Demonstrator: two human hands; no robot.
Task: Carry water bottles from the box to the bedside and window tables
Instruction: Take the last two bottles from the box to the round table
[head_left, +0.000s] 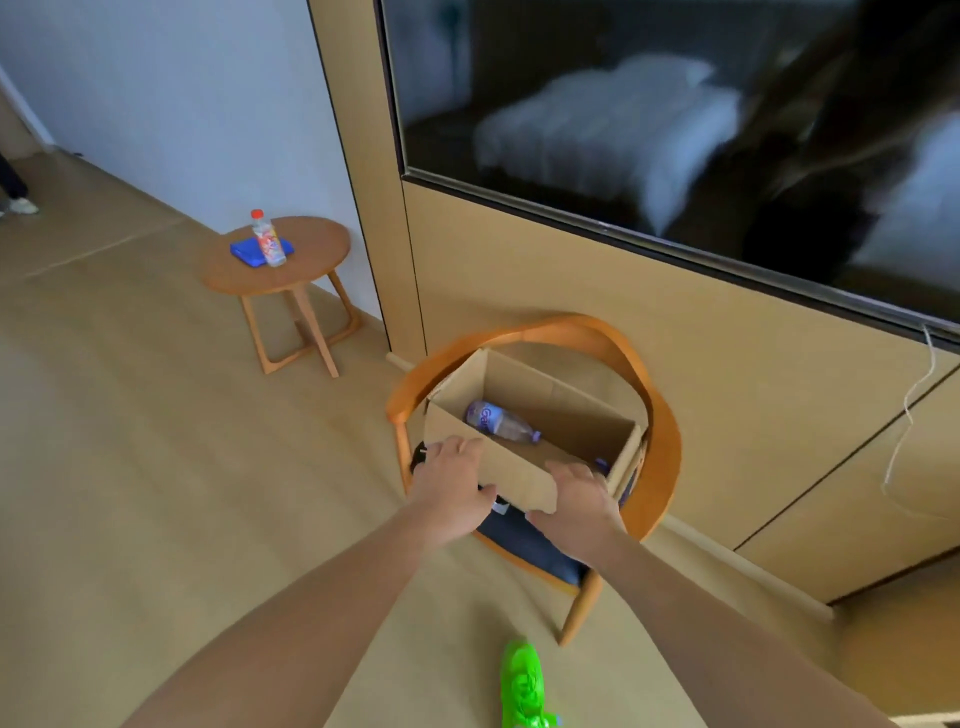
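An open cardboard box (561, 410) sits on the seat of a wooden armchair (660, 415). Inside it lies a clear water bottle (498, 421) with a purple label and cap, on its side. A bit of a second purple cap (601, 464) peeks out at the box's right inner corner. My left hand (452, 486) grips the box's near wall at its left end. My right hand (576, 501) grips the same wall further right, fingers curled over the rim. A red-capped bottle (268, 239) stands upright on a small round wooden table (311, 249) to the left.
A blue flat object (249, 253) lies under the red-capped bottle on the round table. A dark wall screen (675, 130) hangs above the chair. A white cable (909, 415) dangles at right. My green shoe (522, 686) is on the tan floor below.
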